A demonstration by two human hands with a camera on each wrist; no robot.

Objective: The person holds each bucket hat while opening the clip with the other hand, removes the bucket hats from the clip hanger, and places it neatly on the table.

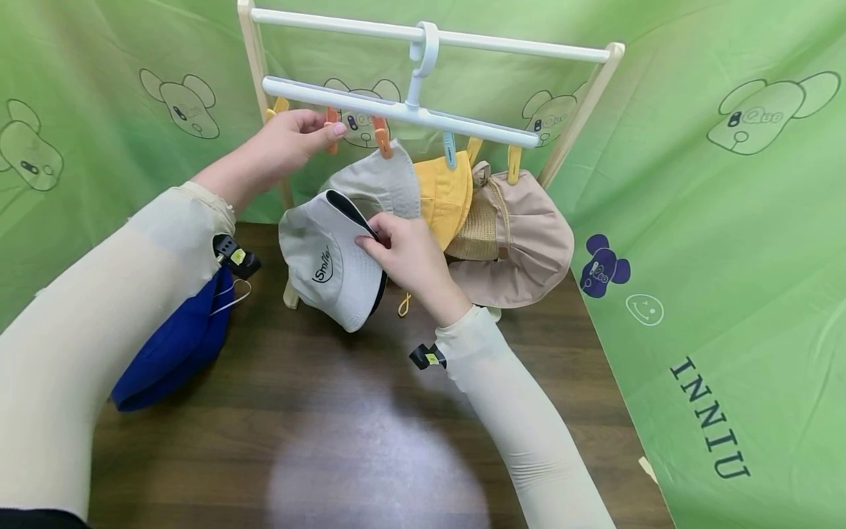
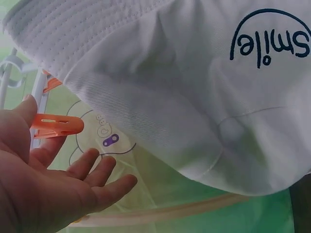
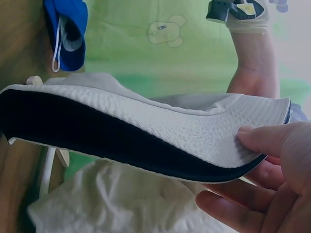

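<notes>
A light grey bucket hat printed "Smile", with a black underside, hangs by its brim from my right hand. In the right wrist view, the thumb lies on top of the hat's brim and the fingers are beneath it. Up at the white hanger bar, my left hand pinches an orange clothespin between thumb and index finger, the other fingers spread loosely. A second orange clothespin hangs beside it, gripping another pale hat.
Further right on the hanger hang a yellow hat, a straw-coloured hat and a beige-pink hat. The hanger hooks over a rack's white rail. A blue hat lies on the wooden floor at left. Green cloth surrounds everything.
</notes>
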